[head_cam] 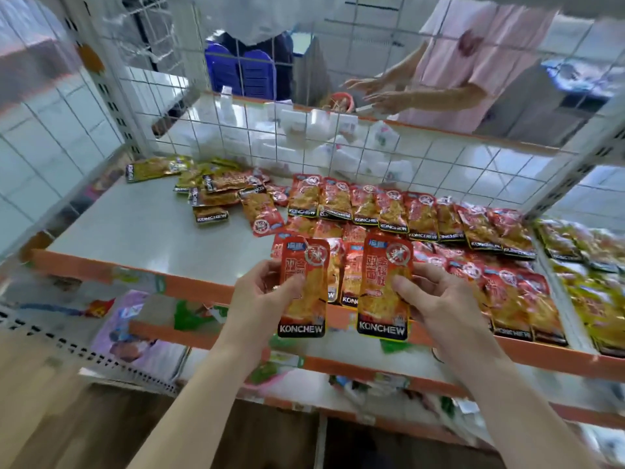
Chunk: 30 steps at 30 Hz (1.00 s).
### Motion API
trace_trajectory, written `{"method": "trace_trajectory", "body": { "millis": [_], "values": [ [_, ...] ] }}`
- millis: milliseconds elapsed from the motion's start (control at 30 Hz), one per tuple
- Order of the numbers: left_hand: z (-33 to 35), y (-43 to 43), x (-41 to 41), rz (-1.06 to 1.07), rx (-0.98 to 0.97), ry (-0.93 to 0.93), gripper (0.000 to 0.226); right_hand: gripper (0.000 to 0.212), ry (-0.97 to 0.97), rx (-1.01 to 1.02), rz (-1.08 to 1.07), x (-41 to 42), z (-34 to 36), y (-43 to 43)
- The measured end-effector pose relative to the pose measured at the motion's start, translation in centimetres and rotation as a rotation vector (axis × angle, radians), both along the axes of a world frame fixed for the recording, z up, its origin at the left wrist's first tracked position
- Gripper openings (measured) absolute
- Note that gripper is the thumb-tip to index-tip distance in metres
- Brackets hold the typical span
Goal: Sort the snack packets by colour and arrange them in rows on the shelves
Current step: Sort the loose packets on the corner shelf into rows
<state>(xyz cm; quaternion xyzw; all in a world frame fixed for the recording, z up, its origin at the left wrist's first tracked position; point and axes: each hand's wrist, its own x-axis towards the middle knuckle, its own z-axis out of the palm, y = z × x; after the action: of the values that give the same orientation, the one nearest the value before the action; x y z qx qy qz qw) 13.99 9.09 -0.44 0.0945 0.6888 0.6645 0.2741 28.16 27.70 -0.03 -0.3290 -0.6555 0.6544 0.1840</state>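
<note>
My left hand (260,292) grips one red snack packet (306,289) and my right hand (436,299) grips another red packet (385,289), both upright over the shelf's orange front edge (101,265). Behind them, red packets lie in rows (422,218) across the middle and right of the grey shelf (152,231). A loose heap of yellow and red packets (216,191) lies at the back left. Yellow packets (581,265) sit in rows at the far right.
A white wire grid (304,147) backs the shelf. Behind it another person's hands (378,93) reach over white packs on the opposite shelf. Lower shelves (338,367) hold mixed packets. White uprights stand at both sides.
</note>
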Motion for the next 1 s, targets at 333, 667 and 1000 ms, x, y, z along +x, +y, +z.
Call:
{"method": "trace_trajectory", "body": {
  "millis": [333,667,1000],
  "values": [
    [-0.3,5.1,-0.2,0.013,-0.006,-0.019,0.017,0.02,0.001,-0.018,-0.043,0.0,-0.4,4.8],
    [0.4,10.2,-2.7,0.095,-0.066,0.038,0.018,0.018,-0.032,0.033,0.01,-2.7,0.0,10.7],
    [-1.0,12.2,-9.8,0.05,-0.091,0.055,0.014,0.027,-0.14,0.12,-0.024,-8.7,-0.6,11.9]
  ]
}}
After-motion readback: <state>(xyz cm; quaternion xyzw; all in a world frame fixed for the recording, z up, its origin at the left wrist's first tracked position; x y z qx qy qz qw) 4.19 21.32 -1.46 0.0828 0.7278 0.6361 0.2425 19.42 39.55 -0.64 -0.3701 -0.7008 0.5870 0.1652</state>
